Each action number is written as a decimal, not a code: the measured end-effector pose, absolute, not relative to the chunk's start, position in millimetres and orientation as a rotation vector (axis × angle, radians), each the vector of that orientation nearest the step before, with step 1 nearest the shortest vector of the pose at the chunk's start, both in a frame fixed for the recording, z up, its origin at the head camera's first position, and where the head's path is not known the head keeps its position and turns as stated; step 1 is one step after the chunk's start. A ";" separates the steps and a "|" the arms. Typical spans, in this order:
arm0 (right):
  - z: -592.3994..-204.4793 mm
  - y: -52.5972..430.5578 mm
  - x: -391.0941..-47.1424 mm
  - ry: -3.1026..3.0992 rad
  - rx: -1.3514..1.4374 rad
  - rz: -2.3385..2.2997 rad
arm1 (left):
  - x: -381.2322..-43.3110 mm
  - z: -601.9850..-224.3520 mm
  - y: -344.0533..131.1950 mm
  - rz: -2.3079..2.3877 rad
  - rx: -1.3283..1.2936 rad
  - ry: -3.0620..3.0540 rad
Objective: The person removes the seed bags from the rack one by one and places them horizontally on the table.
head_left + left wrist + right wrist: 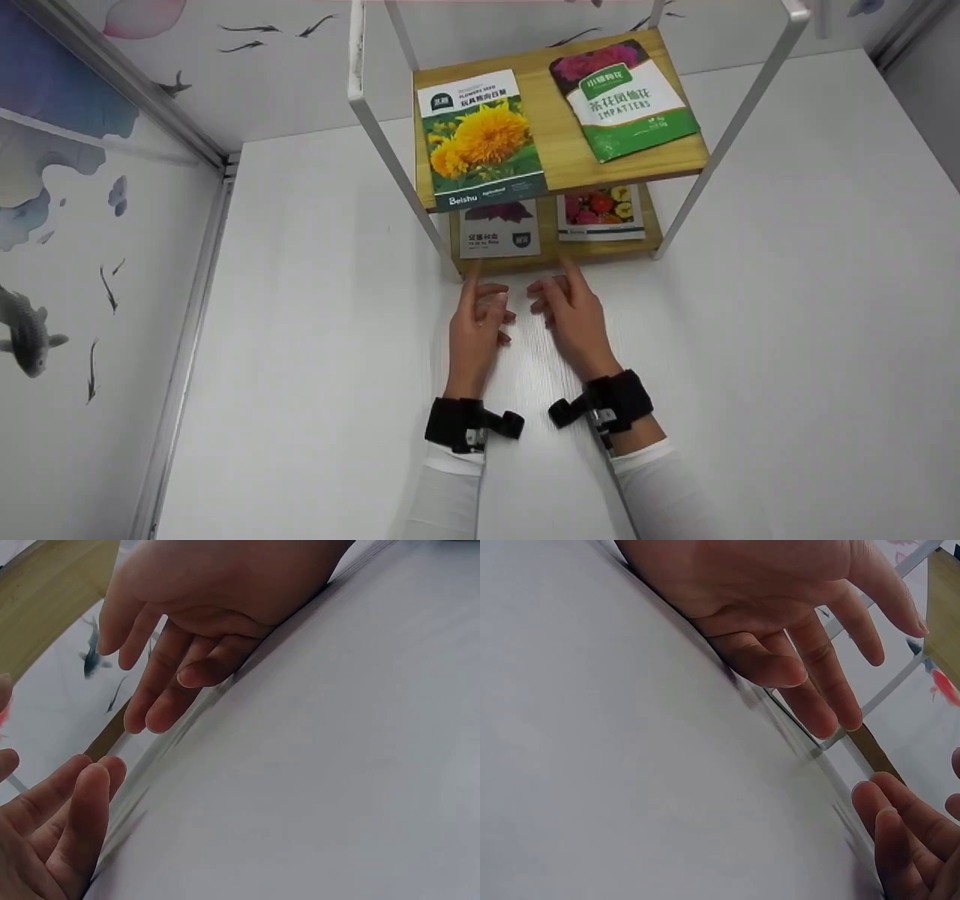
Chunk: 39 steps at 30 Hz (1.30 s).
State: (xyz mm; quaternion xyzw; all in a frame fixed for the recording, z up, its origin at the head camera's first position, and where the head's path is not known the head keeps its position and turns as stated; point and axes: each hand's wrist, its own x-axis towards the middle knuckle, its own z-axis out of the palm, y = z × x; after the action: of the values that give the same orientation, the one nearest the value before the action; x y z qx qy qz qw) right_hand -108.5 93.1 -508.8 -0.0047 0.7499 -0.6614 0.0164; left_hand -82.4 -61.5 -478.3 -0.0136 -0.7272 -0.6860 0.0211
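Observation:
My left hand (480,326) and right hand (576,322) rest low over the white table, palms turned toward each other with a gap between. Neither holds anything; the fingers are relaxed, as the left wrist view also shows of the left hand (217,607). Both index fingertips reach the front edge of a two-tier rack's lower wooden board (510,265). On that board lie a pale seed packet (499,232) and one with red and yellow flowers (600,210). The upper board (559,161) bears a yellow-flower seed packet (484,142) and a green-and-white impatiens packet (630,105), partly covering the lower ones.
Slim white metal posts (731,135) frame the rack at its corners. The white table (315,337) spreads to both sides. Behind and at left stand panels (67,225) printed with fish and flowers. A black camera strap (454,424) circles each wrist.

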 end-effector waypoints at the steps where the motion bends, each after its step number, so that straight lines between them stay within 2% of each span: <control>1: -509.1 93.0 -108.5 2.329 -0.008 -2.055 | -82.4 -479.1 -61.4 -2.137 -0.042 -2.248; 25: -508.6 78.0 -128.1 2.298 -0.023 -1.993 | -99.0 -476.6 -73.4 -2.140 0.086 -2.259; 39: -508.3 78.9 -136.3 2.266 -0.001 -2.026 | -106.2 -484.2 -66.7 -2.061 0.018 -2.304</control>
State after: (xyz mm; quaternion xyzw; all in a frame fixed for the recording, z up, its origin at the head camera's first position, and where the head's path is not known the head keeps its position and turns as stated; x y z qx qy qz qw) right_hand -136.3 78.9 -508.3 -0.0004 0.7446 -0.6656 0.0511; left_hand -106.2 -66.7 -484.2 0.0058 -0.7451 -0.6665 0.0251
